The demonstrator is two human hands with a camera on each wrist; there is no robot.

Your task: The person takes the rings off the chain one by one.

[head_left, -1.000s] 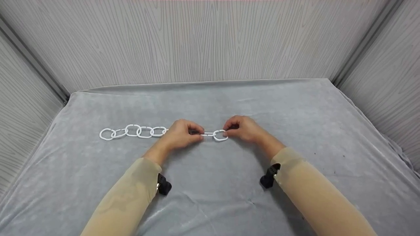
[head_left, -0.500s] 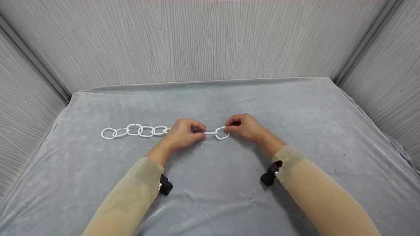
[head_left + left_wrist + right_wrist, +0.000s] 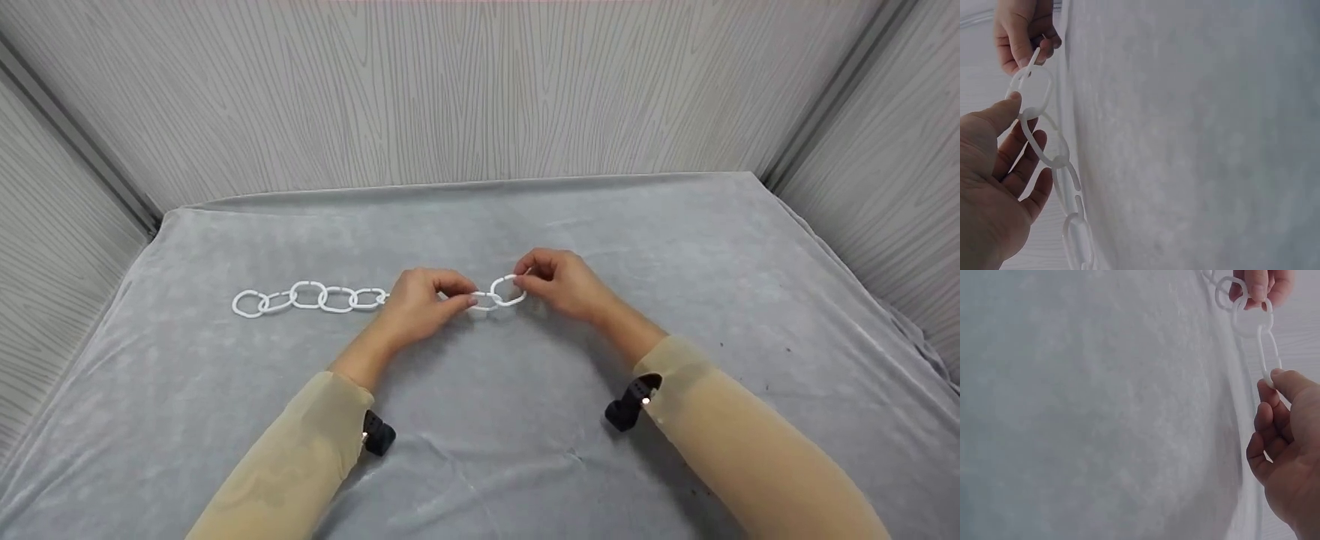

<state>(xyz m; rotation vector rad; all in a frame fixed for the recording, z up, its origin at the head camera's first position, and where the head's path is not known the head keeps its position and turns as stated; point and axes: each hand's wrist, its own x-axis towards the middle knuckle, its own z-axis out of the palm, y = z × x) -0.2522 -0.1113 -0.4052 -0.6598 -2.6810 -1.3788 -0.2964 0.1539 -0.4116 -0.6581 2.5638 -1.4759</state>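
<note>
My right hand pinches the end link of the white chain between thumb and forefinger, tips closed on it, remaining fingers curled. My left hand pinches the adjoining link likewise, its other fingers loosely bent and apart. The two links interlock between my hands. From my left hand, the chain extends leftward along the grey cloth.

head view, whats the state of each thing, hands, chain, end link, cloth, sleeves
left hand: pinching the second link from the chain's right end
right hand: pinching the end link
end link: joined to second link
white chain: left part laid out along cloth
grey cloth: spread out, creased
sleeves: rolled down
</note>
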